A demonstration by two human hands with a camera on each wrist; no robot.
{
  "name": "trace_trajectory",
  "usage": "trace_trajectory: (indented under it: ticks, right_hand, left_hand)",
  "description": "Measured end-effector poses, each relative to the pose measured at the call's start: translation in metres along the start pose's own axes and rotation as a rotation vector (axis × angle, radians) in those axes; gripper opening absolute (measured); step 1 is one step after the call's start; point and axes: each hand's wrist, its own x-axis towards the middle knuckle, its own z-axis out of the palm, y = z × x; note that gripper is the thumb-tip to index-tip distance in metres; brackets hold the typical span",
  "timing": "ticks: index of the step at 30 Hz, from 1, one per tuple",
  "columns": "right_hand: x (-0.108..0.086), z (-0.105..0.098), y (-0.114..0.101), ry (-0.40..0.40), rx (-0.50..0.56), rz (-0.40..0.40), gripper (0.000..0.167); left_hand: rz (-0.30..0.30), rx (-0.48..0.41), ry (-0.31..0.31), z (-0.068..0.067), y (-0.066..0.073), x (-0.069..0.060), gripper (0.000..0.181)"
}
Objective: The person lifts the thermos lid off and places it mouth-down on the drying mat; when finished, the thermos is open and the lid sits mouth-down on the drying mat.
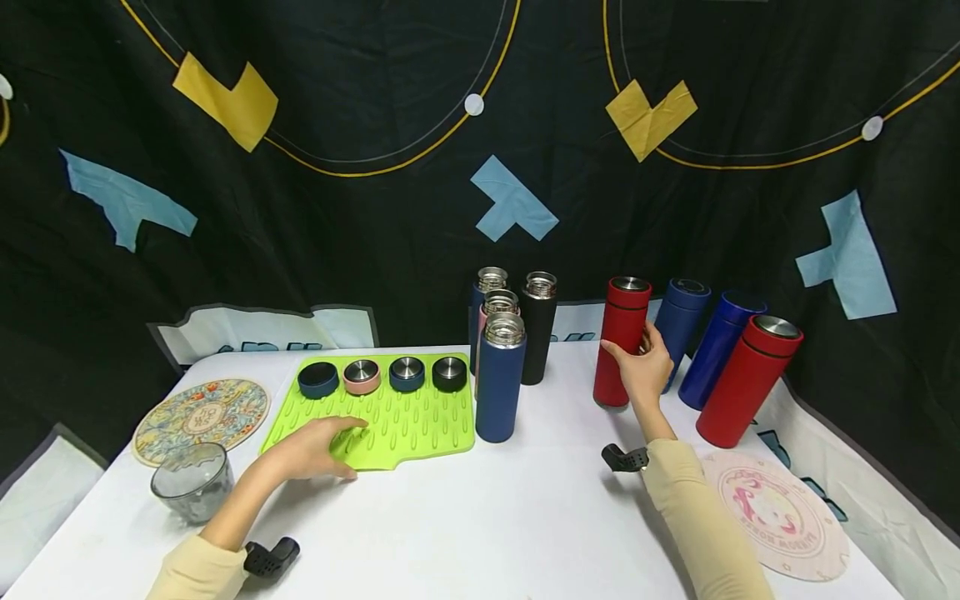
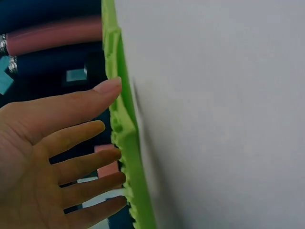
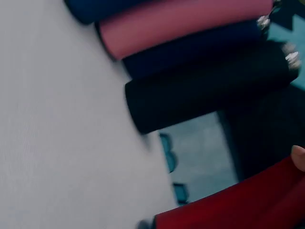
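My right hand (image 1: 647, 371) grips a red thermos (image 1: 613, 358) with a steel-topped lid, thumb on one side and fingers on the other. In the right wrist view only a fingertip and part of the red thermos (image 3: 228, 205) show. Over the near left part of a green silicone mat (image 1: 420, 421) hovers my left hand (image 1: 311, 450), fingers spread and holding nothing. Its thumb lies at the mat's edge in the left wrist view; contact is unclear. Along the mat's back stand a dark blue lid (image 1: 318, 381), a pink lid (image 1: 362, 379), another blue lid (image 1: 407, 375) and a black lid (image 1: 450, 375).
Lidless bottles stand mid-table: a blue one (image 1: 500, 387) in front, a pink one and another blue behind, a black one (image 1: 537, 333) beside. Right are two blue thermoses and a red one (image 1: 746, 383). A glass cup (image 1: 195, 483), patterned round mat (image 1: 202, 417) and pink round mat (image 1: 780, 517) flank them.
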Motion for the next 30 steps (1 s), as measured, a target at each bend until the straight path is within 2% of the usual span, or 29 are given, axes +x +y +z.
trace_trajectory:
  ticks: [4,9,15,17,24,30]
  right_hand:
    - [-0.008,-0.01,-0.019,-0.039,0.01,-0.036,0.079]
    - [-0.019,-0.021,-0.047,-0.125,0.024,-0.061,0.077]
    - [-0.029,-0.032,-0.078,-0.227,0.031,-0.076,0.078]
    - [-0.032,-0.036,-0.088,-0.259,0.025,-0.087,0.078]
    - [-0.047,-0.046,-0.116,-0.376,0.004,-0.227,0.074]
    - [-0.063,-0.051,-0.135,-0.479,0.0,-0.322,0.074]
  left_hand:
    - [0.055,0.005,0.03,-0.006,0.011,0.002,0.072]
    - [0.136,-0.001,0.122,-0.019,0.037,0.007,0.065]
    - [0.138,-0.06,0.21,-0.036,0.074,0.015,0.067]
    - [0.159,-0.079,0.236,-0.041,0.088,0.019,0.068]
    - [0.297,-0.184,0.333,-0.058,0.131,0.033,0.073]
    - [0.365,-0.254,0.414,-0.06,0.157,0.031,0.075]
